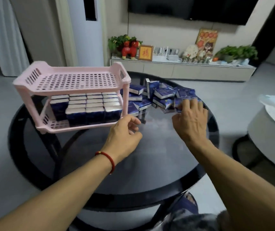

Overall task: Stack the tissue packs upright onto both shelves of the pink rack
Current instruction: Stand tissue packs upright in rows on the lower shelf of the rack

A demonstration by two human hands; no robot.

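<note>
A pink two-shelf rack (73,84) stands on the left of a round dark glass table (100,164). Its lower shelf holds several blue tissue packs (90,105) standing upright in rows; its top shelf is bare. A loose pile of blue tissue packs (160,95) lies to the right of the rack. My right hand (190,120) reaches into the near right side of the pile, fingers curled on a pack (180,102). My left hand (125,132) hovers by the rack's front right leg, fingers loosely curled, holding nothing.
A white round table (270,129) stands at the right. Behind the glass table runs a low cabinet (175,69) with plants, a red figurine and frames. A foot in a blue slipper (186,204) shows beneath the table's near edge.
</note>
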